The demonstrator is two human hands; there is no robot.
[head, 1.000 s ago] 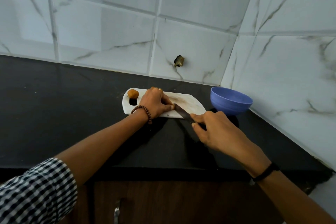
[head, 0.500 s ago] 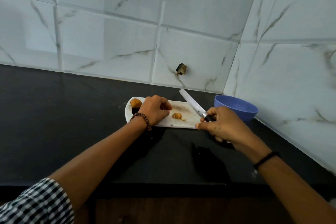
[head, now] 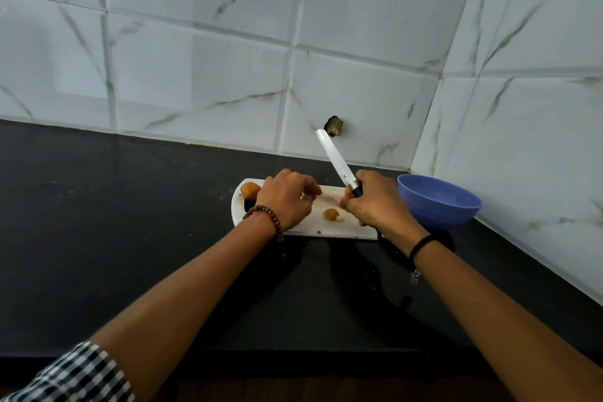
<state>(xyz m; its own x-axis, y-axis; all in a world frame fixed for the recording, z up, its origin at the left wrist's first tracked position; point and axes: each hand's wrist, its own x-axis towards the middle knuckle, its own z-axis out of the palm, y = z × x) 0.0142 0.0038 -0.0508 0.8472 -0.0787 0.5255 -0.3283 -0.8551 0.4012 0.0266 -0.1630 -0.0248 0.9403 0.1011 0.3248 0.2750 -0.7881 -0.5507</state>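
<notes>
The right hand (head: 375, 204) grips the knife (head: 336, 160) blade-up; left hand (head: 284, 202) curls over the board (head: 326, 229), hold unclear

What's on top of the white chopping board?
On the chopping board, an orange-brown lump sits at the left end and a small cut piece lies near the middle. The left hand and the right hand, gripping a knife, hide whatever is under them.

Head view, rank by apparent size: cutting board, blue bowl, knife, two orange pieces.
1. cutting board
2. blue bowl
3. knife
4. left orange piece and middle orange piece: nearly alike, so tied.
</notes>
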